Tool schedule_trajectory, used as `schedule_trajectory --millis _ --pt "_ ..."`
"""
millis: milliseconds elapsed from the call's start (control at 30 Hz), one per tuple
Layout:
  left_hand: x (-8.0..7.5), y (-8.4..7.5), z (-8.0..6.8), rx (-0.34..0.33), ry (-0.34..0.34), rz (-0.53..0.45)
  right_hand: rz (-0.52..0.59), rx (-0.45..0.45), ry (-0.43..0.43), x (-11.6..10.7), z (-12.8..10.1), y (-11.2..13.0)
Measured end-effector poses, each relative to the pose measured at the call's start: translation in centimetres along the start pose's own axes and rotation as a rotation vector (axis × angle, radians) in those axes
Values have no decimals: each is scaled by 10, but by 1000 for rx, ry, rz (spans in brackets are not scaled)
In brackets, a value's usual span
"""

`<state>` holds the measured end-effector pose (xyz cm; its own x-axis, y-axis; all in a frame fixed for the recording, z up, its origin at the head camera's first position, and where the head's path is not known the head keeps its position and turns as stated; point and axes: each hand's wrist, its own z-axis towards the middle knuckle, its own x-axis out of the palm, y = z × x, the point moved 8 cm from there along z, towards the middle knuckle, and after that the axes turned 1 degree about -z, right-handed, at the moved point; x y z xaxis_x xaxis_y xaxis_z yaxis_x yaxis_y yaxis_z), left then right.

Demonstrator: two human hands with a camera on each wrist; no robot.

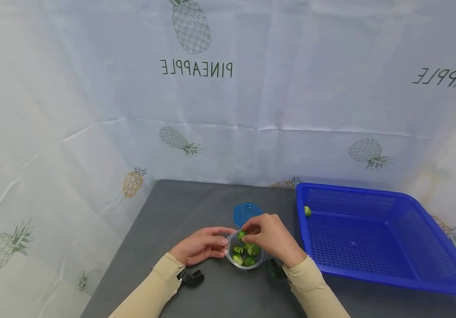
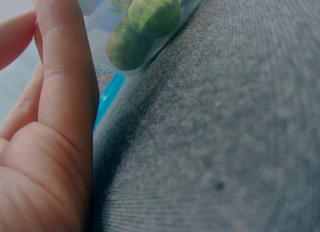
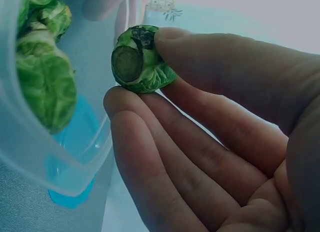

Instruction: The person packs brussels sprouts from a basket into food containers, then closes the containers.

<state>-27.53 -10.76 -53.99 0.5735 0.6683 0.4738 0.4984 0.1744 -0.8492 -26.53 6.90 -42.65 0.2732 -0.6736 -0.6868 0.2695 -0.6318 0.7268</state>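
Head view showed both sleeved forearms (image 1: 148,287) slanting in from the near side; the right hand (image 1: 268,234) arched with its fingers angled down, its narrow grip pinching a Brussels sprout (image 1: 242,234) over the far part of a clear plastic container (image 1: 231,242); the left hand (image 1: 202,245) lay with fingers loosely extended to the container's left side; more Brussels sprouts (image 1: 249,261) lay inside; a blue lid (image 1: 247,213) lay just beyond.
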Motion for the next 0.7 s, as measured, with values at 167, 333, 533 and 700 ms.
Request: schedule_trajectory --millis 167,333,533,700 --pt "1 0 -1 2 10 -22 -44 -3 1 6 1 1" --pt "1 1 -2 -1 16 -33 -84 -22 5 12 2 5" --pt "1 0 -2 7 10 -30 -142 -34 -19 16 3 8" --pt "2 -1 -2 11 19 -36 -188 -12 -29 18 3 9"
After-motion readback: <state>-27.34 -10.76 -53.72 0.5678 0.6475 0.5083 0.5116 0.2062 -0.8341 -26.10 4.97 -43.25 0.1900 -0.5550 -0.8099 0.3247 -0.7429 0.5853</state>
